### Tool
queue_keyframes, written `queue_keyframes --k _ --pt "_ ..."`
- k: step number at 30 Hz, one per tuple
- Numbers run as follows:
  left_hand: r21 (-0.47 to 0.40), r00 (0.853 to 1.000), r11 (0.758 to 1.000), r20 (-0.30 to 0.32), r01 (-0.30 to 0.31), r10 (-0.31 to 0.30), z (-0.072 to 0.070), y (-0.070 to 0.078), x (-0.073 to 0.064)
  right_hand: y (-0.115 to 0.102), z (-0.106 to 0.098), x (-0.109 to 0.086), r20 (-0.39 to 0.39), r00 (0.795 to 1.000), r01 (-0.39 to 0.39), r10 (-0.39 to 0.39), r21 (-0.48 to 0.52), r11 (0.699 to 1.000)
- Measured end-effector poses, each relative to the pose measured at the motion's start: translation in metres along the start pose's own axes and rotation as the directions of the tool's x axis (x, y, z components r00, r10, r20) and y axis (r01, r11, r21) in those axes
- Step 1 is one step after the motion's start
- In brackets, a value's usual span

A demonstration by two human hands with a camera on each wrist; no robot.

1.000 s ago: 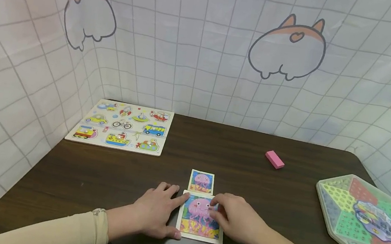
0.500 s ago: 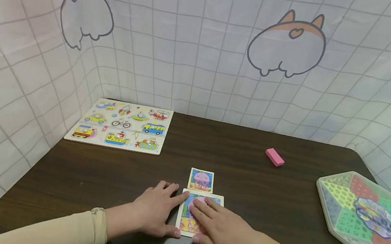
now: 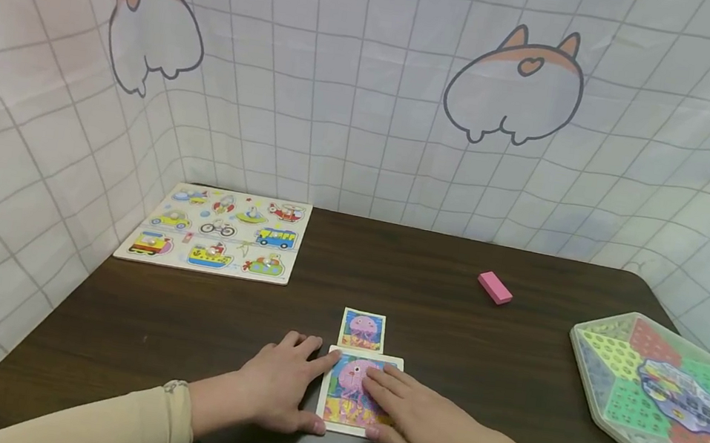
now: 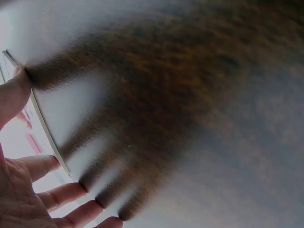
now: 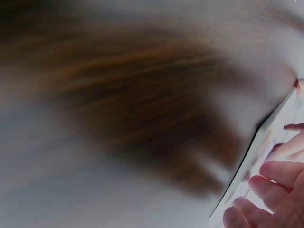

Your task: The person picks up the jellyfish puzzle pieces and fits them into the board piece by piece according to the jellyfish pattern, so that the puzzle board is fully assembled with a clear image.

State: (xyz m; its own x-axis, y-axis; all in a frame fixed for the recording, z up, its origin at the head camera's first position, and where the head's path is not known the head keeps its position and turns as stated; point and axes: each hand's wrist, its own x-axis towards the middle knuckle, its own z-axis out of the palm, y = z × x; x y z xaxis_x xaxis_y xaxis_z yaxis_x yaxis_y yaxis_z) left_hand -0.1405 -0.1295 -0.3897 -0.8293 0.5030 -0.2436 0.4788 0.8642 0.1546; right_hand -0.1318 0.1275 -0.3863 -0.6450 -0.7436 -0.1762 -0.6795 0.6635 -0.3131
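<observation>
A jellyfish puzzle (image 3: 352, 382) in a pale square frame lies flat on the dark table, with a small matching jellyfish card (image 3: 362, 330) touching its far edge. At the puzzle's left side, my left hand (image 3: 281, 385) rests with fingers spread, its index finger and thumb touching the frame's far-left and near-left corners. My right hand (image 3: 425, 424) lies with its fingers nearly straight over the puzzle's right part, hiding some of the picture there. The left wrist view shows the thumb and index finger at the frame's edge (image 4: 45, 124). In the right wrist view, fingers lie over the board (image 5: 259, 147).
A knobbed vehicle puzzle board (image 3: 215, 231) sits at the back left. Toward the back right is a pink block (image 3: 495, 288). A hexagonal Chinese checkers set (image 3: 674, 406) lies along the right side. White gridded cloth (image 3: 357, 102) encloses the table's back and sides.
My right hand goes from bent fingers at the puzzle's right side to lying flat across the picture, then slides slightly right, uncovering more of the jellyfish. The left hand keeps its place.
</observation>
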Motion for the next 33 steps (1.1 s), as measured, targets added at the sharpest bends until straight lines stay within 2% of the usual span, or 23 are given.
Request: queue_keyframes --k 7,18,25,33 --pt "-0.004 1.0 1.0 0.011 0.01 -0.01 -0.002 0.001 0.0 0.01 -0.001 -0.014 0.011 1.0 0.02 -0.02 -0.044 0.999" --pt "-0.022 1.0 1.0 0.013 0.003 -0.003 -0.005 -0.001 0.001 0.012 0.0 -0.011 0.021 0.999 0.035 -0.033 -0.131 0.991" --pt "-0.053 1.0 0.998 -0.004 -0.015 0.015 -0.004 -0.002 0.001 0.013 0.0 -0.01 -0.011 0.998 0.058 -0.06 -0.139 0.989" --pt "-0.035 1.0 0.999 -0.011 -0.023 0.023 -0.003 -0.003 0.001 0.015 0.001 -0.011 -0.026 0.997 0.068 -0.072 -0.141 0.988"
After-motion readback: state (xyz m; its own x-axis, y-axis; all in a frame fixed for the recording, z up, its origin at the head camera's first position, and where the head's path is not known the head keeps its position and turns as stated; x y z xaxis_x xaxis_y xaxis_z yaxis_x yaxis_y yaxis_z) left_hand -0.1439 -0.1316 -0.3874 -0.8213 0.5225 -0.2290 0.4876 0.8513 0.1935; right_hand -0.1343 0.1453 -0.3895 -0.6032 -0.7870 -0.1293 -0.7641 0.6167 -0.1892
